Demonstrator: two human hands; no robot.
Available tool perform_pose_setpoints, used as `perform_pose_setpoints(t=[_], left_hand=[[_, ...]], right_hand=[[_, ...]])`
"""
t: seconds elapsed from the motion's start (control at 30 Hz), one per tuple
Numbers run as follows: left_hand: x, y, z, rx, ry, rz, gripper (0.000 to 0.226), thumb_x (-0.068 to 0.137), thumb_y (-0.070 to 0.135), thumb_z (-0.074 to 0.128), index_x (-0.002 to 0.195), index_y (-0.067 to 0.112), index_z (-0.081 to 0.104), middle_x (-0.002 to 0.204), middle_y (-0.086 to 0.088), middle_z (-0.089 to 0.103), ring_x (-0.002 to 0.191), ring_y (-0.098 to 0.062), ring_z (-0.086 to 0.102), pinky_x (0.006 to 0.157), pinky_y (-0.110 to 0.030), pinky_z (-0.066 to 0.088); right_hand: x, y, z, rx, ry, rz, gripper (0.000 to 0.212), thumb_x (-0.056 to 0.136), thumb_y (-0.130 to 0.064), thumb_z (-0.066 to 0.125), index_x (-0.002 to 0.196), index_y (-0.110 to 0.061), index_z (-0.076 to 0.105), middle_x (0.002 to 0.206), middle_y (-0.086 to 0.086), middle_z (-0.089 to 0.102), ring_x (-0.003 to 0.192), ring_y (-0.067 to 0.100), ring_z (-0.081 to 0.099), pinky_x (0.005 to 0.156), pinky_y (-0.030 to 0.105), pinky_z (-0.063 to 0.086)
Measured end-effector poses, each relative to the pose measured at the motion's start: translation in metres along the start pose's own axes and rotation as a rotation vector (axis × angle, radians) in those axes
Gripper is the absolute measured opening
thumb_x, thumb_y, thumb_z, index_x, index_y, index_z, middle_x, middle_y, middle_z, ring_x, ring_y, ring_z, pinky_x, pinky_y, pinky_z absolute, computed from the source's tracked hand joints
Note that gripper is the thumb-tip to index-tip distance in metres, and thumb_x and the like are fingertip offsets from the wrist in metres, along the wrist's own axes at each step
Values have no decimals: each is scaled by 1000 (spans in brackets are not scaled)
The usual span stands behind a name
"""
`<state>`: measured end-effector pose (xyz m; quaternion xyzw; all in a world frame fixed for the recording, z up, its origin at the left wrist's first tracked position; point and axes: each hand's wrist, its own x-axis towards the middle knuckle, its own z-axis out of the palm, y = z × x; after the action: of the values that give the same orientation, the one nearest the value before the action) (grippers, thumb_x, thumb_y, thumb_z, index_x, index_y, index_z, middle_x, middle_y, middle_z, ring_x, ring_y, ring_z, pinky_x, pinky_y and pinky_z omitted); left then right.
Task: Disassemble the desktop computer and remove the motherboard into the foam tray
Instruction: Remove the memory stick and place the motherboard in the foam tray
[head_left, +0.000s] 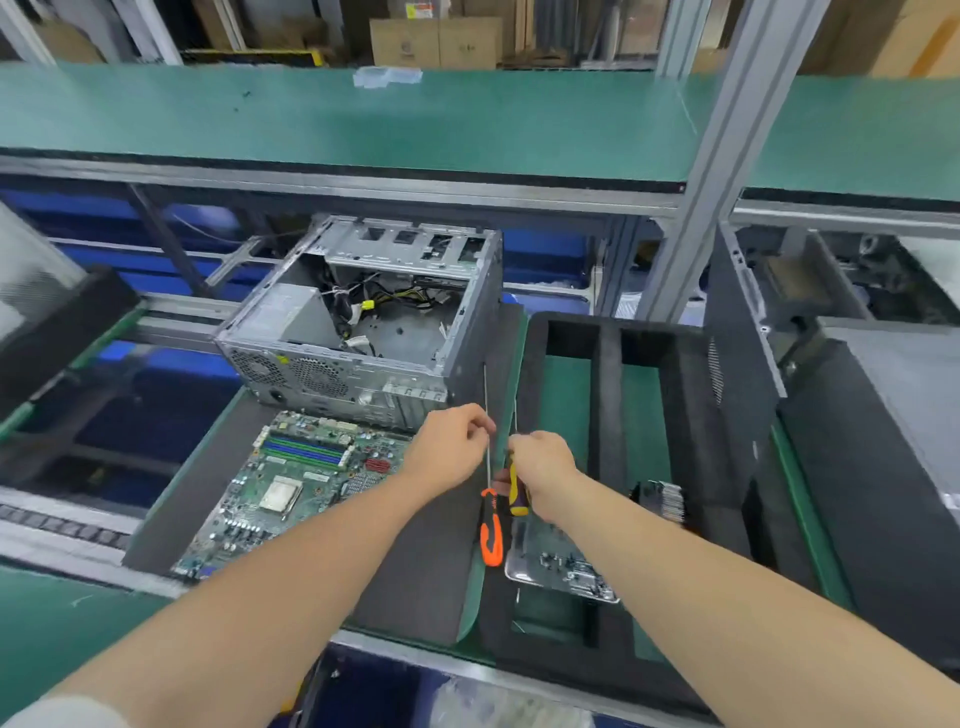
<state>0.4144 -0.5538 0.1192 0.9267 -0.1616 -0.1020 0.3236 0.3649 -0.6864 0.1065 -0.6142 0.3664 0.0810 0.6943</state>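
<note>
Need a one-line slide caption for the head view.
Motherboard out on the grey foam pad before the open case; left hand pinches the orange screwdriver, right hand grips the yellow screwdriver.

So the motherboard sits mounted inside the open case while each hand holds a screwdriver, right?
No. The head view shows the motherboard lying outside the open case, on the dark foam mat in front of it. Otherwise right: the left hand holds the orange-handled screwdriver, the right hand the yellow-handled screwdriver.
</note>
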Motion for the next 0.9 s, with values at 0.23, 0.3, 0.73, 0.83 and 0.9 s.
perform_pose_setpoints(t=[0.23, 0.3, 0.73, 0.83, 0.9], left_hand=[[-33, -99, -73, 16, -41, -74, 23, 91, 14, 61, 86, 34, 72, 80, 10, 75, 61, 5, 63, 57, -13, 44], [-37, -119, -91, 7, -30, -70, 25, 90, 11, 60, 87, 31, 74, 78, 9, 76, 59, 3, 65, 56, -19, 48], [-23, -226, -164, -40, 224, -159, 20, 91, 17, 61, 89, 34, 72, 77, 13, 70, 69, -11, 66, 64, -27, 52], [-12, -249, -171, -140, 357, -281, 18, 91, 10, 60, 103, 16, 74, 97, -2, 73, 93, -21, 67, 84, -31, 48], [-5, -263, -173, -222, 351, -399, 21, 96, 13, 59, 111, 10, 73, 108, -8, 74, 106, -28, 66, 93, -35, 48]], right_hand=[[-17, 27, 67, -227, 2, 51, 5, 80, -3, 68, 81, -4, 63, 88, 25, 68, 70, 32, 63, 70, 54, 63], [-23, 35, 82, -312, 32, 17, 14, 82, -4, 73, 79, -8, 60, 86, 22, 69, 71, 33, 68, 70, 58, 63], [-33, 61, 144, -1082, 442, -455, 40, 92, -49, 68, 111, -16, 56, 112, 5, 55, 106, 28, 55, 81, 40, 51], [-34, 51, 178, -1040, 435, -591, 26, 100, -43, 55, 103, -18, 59, 103, 3, 57, 105, 27, 52, 80, 42, 52], [-30, 44, 204, -946, 337, -551, 26, 102, -39, 50, 99, -17, 63, 100, 3, 58, 103, 26, 54, 82, 43, 53]])
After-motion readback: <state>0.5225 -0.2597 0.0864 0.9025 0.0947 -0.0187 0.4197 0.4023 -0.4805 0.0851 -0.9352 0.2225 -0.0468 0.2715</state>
